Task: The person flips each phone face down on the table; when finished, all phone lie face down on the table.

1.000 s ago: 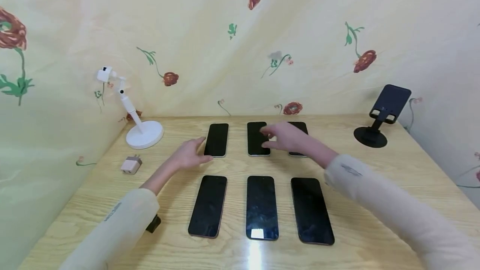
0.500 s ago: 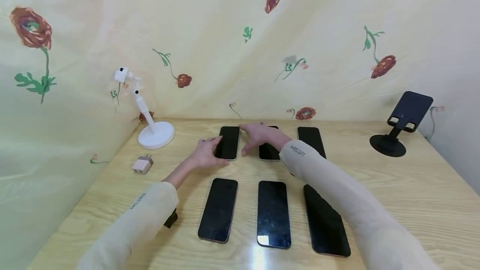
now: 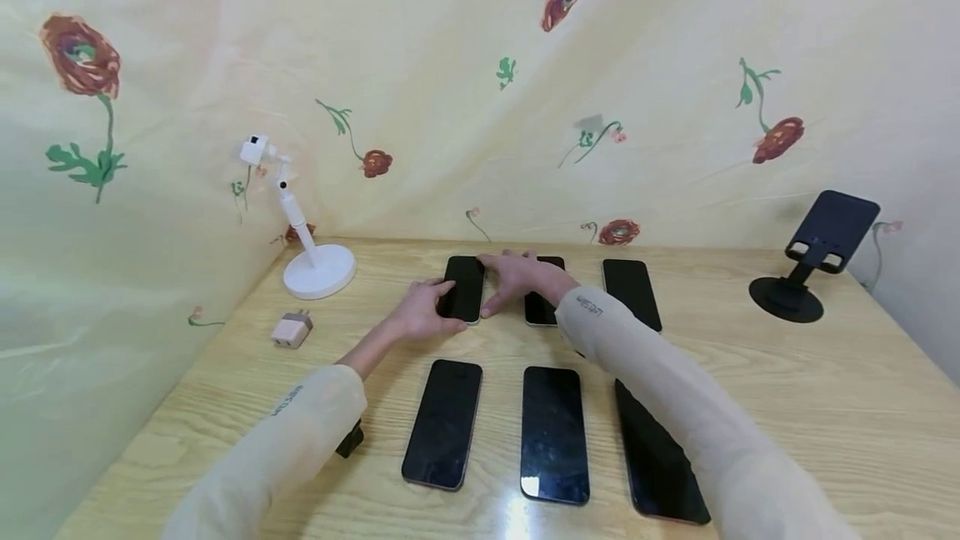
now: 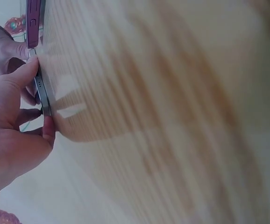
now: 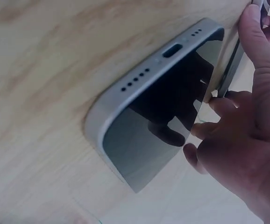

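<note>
At the back left of the table lies a black-screened smartphone (image 3: 463, 288), its screen up, with a hand on either side. My left hand (image 3: 423, 312) holds its left edge, thumb at the near corner and fingers farther up. From the right, my right hand (image 3: 519, 275) grips the opposite edge, the thumb near the lower corner. The left wrist view shows the phone's thin grey edge (image 4: 42, 93) between left thumb and fingers. Partly under my right wrist is a second smartphone (image 3: 542, 307); its grey frame and port (image 5: 172, 50) fill the right wrist view.
Another smartphone (image 3: 632, 292) lies at the back right. In front are three more: left (image 3: 444, 425), middle (image 3: 555, 437) and right (image 3: 658, 465), the last partly under my right sleeve. A white stand (image 3: 320, 272), a charger plug (image 3: 292, 329) and a black phone holder (image 3: 832, 227) flank them.
My right hand has moved left from the middle back phone to the left back phone. My left hand has closed in on that phone's left edge. The head view has shifted slightly.
</note>
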Tool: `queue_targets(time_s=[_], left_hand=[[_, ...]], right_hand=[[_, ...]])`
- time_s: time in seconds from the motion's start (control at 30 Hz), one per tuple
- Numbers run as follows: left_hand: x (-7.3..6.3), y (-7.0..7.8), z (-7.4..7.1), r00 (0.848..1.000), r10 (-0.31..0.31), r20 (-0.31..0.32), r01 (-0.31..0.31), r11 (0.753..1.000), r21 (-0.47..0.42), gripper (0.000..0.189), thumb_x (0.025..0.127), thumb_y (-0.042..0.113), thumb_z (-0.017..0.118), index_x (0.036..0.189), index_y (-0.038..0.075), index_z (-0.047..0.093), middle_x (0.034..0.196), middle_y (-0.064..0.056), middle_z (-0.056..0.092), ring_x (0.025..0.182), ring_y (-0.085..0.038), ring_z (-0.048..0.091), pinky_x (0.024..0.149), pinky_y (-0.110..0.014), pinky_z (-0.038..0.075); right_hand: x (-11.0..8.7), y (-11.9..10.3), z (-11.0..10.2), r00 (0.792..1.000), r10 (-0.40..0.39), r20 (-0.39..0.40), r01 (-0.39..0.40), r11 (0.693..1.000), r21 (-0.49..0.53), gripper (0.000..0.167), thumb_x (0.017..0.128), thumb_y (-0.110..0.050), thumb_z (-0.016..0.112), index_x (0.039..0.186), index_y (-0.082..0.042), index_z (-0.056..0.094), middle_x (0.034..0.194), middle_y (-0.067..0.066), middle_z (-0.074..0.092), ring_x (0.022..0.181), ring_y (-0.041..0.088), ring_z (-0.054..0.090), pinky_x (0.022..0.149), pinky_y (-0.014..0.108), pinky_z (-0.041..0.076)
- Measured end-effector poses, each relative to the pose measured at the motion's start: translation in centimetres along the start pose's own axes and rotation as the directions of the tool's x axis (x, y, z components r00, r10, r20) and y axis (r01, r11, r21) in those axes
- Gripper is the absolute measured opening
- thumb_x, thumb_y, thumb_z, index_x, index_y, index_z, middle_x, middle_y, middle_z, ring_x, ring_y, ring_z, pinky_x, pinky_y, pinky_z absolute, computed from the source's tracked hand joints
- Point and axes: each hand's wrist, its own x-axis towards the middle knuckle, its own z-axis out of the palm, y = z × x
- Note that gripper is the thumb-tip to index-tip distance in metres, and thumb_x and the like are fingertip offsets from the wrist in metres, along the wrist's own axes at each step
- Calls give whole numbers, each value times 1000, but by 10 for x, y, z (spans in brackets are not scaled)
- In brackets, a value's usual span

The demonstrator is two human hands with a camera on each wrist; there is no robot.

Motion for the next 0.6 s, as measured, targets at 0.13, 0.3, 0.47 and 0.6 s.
queue_targets(time_s=[0.13,0.3,0.47,0.6], left_hand=[[1,1,2,1000,2,-1,-2,1000,-5,79,89,31,77,150,-5,40,153,-28,35,138,-50,29,109,-52,33],[6,1,3,1000,26,-12,-26,1000,12,78,89,31,77,148,-6,42,150,-29,38,137,-49,31,110,-51,32],[8,0,3,999,47,-16,-47,999,-2,78,89,30,77,148,-6,42,150,-29,39,137,-48,33,110,-51,32],[4,-4,2,997,73,-35,-75,996,-41,76,88,26,78,145,-11,44,147,-31,41,133,-46,41,106,-50,38]], right_hand=[[0,1,2,1000,-4,-22,4,1000,-26,108,78,-55,82,160,-12,26,158,16,33,148,41,15,113,63,6],[2,6,2,998,-27,-63,25,999,-32,109,76,-54,84,158,-7,30,156,13,37,148,40,16,113,62,6],[4,9,6,991,-38,-129,35,999,-20,109,72,-52,87,154,-3,35,152,13,44,145,39,24,111,62,9],[6,9,9,986,-64,-157,62,998,-13,111,71,-55,87,154,-1,35,149,14,47,141,36,33,108,63,15]])
